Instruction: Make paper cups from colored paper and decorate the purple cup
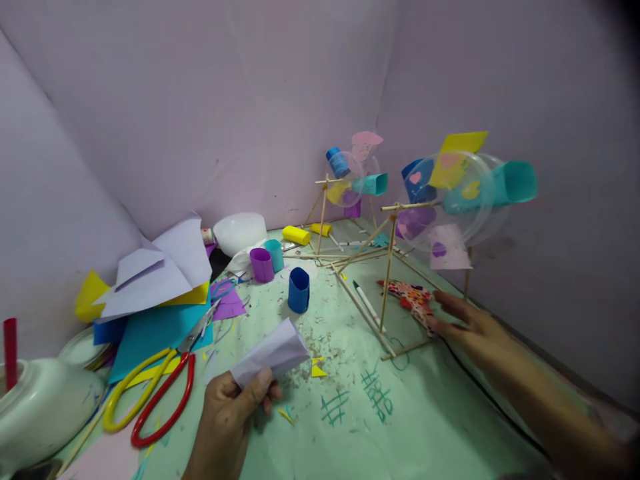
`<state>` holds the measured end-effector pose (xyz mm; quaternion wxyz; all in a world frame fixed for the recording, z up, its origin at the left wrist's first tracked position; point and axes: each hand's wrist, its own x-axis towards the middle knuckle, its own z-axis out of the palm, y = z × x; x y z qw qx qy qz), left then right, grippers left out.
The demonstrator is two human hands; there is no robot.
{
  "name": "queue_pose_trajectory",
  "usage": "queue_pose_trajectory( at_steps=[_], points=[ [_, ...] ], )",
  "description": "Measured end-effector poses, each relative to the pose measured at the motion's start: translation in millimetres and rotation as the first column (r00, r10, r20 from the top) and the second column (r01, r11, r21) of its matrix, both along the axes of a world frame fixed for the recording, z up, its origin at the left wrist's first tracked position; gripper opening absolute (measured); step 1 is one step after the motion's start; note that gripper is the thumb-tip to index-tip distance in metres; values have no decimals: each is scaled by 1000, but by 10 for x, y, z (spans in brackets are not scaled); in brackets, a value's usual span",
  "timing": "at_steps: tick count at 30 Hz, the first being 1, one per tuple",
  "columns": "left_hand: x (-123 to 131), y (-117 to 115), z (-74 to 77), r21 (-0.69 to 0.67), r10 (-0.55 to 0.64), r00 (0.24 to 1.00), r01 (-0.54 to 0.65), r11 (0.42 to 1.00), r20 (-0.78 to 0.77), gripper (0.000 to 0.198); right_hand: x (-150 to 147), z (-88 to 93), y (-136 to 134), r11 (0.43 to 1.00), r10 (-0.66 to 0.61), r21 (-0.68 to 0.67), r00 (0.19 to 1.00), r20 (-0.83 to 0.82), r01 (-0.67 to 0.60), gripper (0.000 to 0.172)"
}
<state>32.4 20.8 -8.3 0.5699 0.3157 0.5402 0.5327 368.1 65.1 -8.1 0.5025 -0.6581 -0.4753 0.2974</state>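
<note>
Here my left grip (pixel 235 407) pinches the folded pale paper (pixel 273 353) toward the surface's (pixel 425 427) near edge; by the right edge, my right grip (pixel 473 320), fingers spread, meets the red patterned glue gun (pixel 407 297), contact unclear.

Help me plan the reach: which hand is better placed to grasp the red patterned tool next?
Probably the right hand: its fingers are right beside the red patterned tool, though contact is unclear. The left hand is farther away and holds paper.
</note>
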Motion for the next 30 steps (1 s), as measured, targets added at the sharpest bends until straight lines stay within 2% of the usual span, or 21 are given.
queue_pose_trajectory(
  at_steps=[1, 2, 4, 7, 9, 11, 13, 17, 21, 25, 27, 30],
  points=[
    [3, -2, -4, 0, -4, 1000, 4, 1000, -4, 31, -109, 16, -93, 996, -84, 16, 994, 63, 83, 48],
    [6, -3, -7, -3, -10, 1000, 10, 1000, -6, 31, -238, 44, -179, 995, -84, 53, 995, 61, 81, 49],
    [10, -6, -10, -12, -21, 1000, 21, 1000, -10, 31, -534, 131, -290, 982, 143, 119, 989, 19, -145, 45],
    [8, -7, -9, -24, -27, 1000, 27, 999, -3, 31, -957, 287, -250, 879, 472, 105, 880, -57, -465, 45],
    [5, -8, -7, -26, -18, 1000, 18, 1000, 1, 32, -1166, 354, -127, 800, 598, 113, 798, -75, -589, 50],
    [8, -8, -3, -29, 7, 1000, -6, 1000, 1, 32, -1302, 368, 4, 743, 668, 144, 738, -95, -654, 55],
    [20, -8, 5, -27, 27, 1000, -27, 999, 2, 32, -1375, 335, 94, 722, 691, 184, 708, -146, -667, 54],
    [56, -4, 20, -18, 44, 999, -44, 999, -11, 33, -1403, 224, 124, 727, 681, 215, 643, -349, -653, 43],
    [75, -1, 14, -29, 49, 998, -50, 998, -50, 36, -1386, 160, 89, 699, 690, 202, 575, -440, -685, 44],
    [57, 10, -12, -66, 0, 995, -7, 998, -103, 39, -1405, 116, 84, 672, 685, 164, 523, -508, -722, 47],
    [35, 23, -36, -75, -27, 991, 17, 997, -132, 40, -1420, 94, 86, 674, 684, 147, 536, -495, -724, 47],
    [-10, 37, -91, -82, -14, 980, -2, 997, -198, 39, -1428, 73, 101, 755, 633, 135, 657, -409, -642, 39]
  ],
)
